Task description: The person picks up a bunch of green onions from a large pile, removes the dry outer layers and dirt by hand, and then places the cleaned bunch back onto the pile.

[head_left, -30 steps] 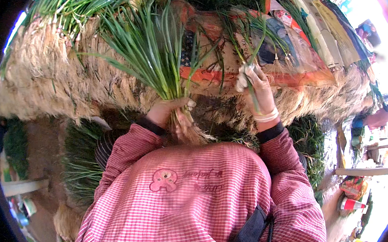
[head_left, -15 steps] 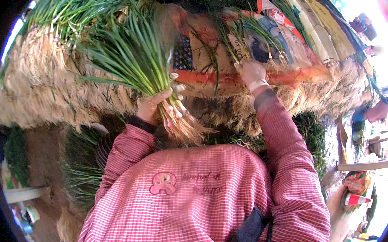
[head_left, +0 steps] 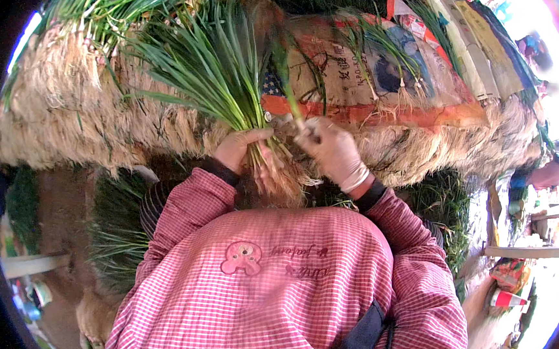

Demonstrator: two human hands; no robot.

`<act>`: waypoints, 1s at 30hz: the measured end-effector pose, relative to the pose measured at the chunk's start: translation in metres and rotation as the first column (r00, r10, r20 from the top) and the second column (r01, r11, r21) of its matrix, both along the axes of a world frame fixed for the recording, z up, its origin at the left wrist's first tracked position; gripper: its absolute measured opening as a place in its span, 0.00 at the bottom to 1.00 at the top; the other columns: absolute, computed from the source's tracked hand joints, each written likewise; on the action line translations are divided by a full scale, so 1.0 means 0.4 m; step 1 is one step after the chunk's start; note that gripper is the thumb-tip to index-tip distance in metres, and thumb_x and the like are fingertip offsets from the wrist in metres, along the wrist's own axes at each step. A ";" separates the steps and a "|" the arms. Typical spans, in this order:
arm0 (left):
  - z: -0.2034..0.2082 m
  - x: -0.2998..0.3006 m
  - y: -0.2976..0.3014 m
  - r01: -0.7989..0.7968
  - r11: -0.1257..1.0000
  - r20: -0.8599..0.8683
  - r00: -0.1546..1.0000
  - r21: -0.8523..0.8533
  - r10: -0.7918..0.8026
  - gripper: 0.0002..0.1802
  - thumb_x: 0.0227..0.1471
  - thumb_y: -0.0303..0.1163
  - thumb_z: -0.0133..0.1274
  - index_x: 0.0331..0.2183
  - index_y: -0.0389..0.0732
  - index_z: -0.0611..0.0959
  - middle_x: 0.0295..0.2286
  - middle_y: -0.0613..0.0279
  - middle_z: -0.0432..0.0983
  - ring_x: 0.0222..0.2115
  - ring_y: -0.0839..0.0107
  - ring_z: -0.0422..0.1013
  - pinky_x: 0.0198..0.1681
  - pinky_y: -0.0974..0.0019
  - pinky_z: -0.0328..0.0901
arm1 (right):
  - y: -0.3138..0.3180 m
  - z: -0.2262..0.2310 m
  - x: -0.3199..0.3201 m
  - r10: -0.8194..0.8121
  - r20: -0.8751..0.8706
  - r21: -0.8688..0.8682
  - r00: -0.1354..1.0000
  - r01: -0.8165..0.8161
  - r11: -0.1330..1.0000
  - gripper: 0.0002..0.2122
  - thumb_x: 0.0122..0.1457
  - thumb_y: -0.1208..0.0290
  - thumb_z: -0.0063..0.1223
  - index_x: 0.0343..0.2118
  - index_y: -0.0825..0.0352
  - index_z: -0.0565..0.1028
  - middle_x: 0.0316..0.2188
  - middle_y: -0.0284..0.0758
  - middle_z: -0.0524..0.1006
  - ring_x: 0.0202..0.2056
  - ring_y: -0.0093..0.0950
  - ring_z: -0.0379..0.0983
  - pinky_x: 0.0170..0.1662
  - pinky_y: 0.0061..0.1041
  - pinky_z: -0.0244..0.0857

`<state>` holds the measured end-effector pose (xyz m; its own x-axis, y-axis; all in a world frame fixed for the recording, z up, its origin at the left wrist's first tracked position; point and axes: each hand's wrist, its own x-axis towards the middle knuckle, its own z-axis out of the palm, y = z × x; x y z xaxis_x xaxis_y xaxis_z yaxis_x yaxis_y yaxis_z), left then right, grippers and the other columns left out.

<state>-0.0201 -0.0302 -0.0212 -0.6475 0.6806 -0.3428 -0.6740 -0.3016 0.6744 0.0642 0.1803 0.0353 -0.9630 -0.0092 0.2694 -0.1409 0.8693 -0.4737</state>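
A thick bunch of green onions (head_left: 224, 83) is gripped in my gloved left hand (head_left: 239, 147), leaves fanning up and to the left, pale bulbs and stringy roots hanging below. Close by on the right, my gloved right hand (head_left: 334, 149) pinches a thin green onion stalk (head_left: 291, 101) near its base, beside the bunch; the fingers are a little blurred. A few loose green onions (head_left: 401, 63) lie on the printed sack (head_left: 336, 101) beyond my right hand, their roots toward me.
Another heap of green onions (head_left: 96, 12) lies at the far left, above a thick fringe of pale roots (head_left: 121, 124). Flattened yellowish sacking (head_left: 489, 50) is at the far right. More greens (head_left: 116, 234) are low on the left. A red-and-white cone (head_left: 507, 299) stands at the right.
My right hand has come from the loose onions on the sack back toward the bunch, bringing a stalk. The left hand with its bunch has shifted slightly right and up.
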 end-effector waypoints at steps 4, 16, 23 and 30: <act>0.013 0.006 0.023 -0.046 0.988 -0.264 0.964 -0.150 0.005 0.17 0.58 0.38 0.54 0.43 0.36 0.83 0.20 0.59 0.75 0.12 0.67 0.70 0.13 0.66 0.69 | -0.025 -0.039 0.028 0.321 0.045 0.173 0.946 -0.324 0.930 0.07 0.56 0.70 0.52 0.36 0.66 0.73 0.28 0.40 0.76 0.30 0.38 0.76 0.34 0.37 0.70; -0.033 -0.023 -0.020 0.158 0.980 -0.162 0.971 -0.117 -0.176 0.16 0.57 0.36 0.53 0.41 0.32 0.80 0.30 0.59 0.79 0.23 0.69 0.74 0.25 0.67 0.71 | -0.004 -0.047 -0.146 0.389 0.349 -0.492 0.853 -0.186 0.851 0.15 0.63 0.60 0.54 0.38 0.70 0.74 0.32 0.33 0.78 0.36 0.24 0.74 0.39 0.27 0.69; 0.025 -0.008 -0.037 0.233 0.972 -0.092 0.969 0.028 -0.229 0.18 0.56 0.35 0.55 0.44 0.32 0.80 0.33 0.58 0.80 0.26 0.67 0.76 0.30 0.64 0.73 | 0.010 -0.060 -0.166 0.055 -0.052 -0.196 0.997 -0.064 0.978 0.09 0.61 0.65 0.51 0.35 0.67 0.74 0.32 0.46 0.78 0.36 0.41 0.77 0.39 0.33 0.68; 0.016 0.010 -0.028 -0.074 0.983 -0.270 0.956 0.167 0.118 0.18 0.53 0.30 0.57 0.45 0.34 0.76 0.27 0.52 0.78 0.22 0.58 0.77 0.24 0.60 0.75 | 0.146 -0.098 -0.073 0.045 0.373 0.381 0.927 -0.198 0.903 0.15 0.60 0.69 0.51 0.47 0.73 0.71 0.43 0.49 0.77 0.43 0.46 0.75 0.47 0.32 0.68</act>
